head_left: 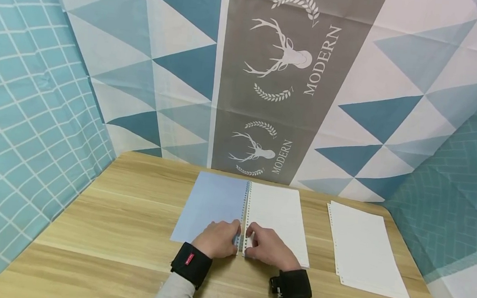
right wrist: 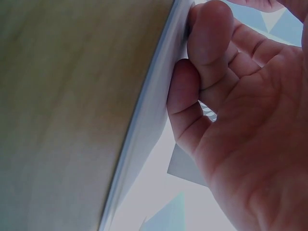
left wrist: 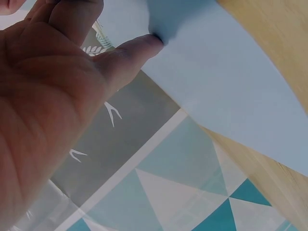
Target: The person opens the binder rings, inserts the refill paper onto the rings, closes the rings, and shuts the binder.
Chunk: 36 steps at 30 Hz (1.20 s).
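Reaching in from the near edge, grey sleeves (head_left: 172, 297) end in black wristbands (head_left: 191, 264), the left one bearing a small red tag (head_left: 189, 259). Both hands are bent nearly closed at the near end of an open ring-bound notebook (head_left: 277, 211): the left hand (head_left: 217, 238) grips the inner edge of its blue cover side, and the right hand (head_left: 271, 247) pinches the ringed edge of the white page side, with a narrow gap between them.

Under everything lies a desk (head_left: 99, 231) with pale, yellowish-brown wood grain running across it. The notebook lies flat near the middle, reaching almost to the back edge. Its left half is a smooth, plain light-blue cover (head_left: 214, 199); its right half is a squared stack of white pages, and two rows of small rings (head_left: 248, 199) run between the halves. To the right, well apart, rest overlapping white loose sheets (head_left: 368, 250), slightly offset, holes punched down their left edges.

Beyond the desk hangs a creased backdrop (head_left: 177, 68) of blue, grey and white triangles, its grey band printed with white deer heads, leaf sprigs and "MODERN". Light-blue gridded fabric (head_left: 23, 83) covers the left side, teal herringbone fabric (head_left: 472, 155) the right.
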Each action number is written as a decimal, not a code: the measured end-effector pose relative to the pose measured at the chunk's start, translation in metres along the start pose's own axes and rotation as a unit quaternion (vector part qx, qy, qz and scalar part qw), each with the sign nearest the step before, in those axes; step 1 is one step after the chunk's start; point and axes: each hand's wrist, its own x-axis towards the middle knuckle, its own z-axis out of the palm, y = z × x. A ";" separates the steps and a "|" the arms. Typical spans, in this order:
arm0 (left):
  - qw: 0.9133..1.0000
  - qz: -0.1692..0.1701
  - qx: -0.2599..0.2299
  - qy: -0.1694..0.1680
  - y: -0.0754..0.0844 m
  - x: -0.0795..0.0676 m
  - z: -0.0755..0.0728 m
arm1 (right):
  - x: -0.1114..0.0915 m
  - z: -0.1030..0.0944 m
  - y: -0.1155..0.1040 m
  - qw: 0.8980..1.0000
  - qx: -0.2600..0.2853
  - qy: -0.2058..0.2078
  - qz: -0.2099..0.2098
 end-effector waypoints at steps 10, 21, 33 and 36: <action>1.000 0.000 0.003 0.000 0.000 0.000 0.000 | 0.000 -0.001 -0.002 1.000 0.007 0.000 0.001; 1.000 0.002 0.002 0.000 0.000 0.000 0.000 | 0.000 -0.001 -0.002 1.000 0.008 0.001 -0.005; 1.000 0.009 0.012 0.012 0.002 -0.003 0.001 | -0.001 -0.002 -0.003 1.000 0.013 -0.003 0.000; 1.000 0.009 0.017 0.006 0.002 -0.005 0.001 | -0.003 -0.003 -0.004 1.000 0.020 -0.004 0.008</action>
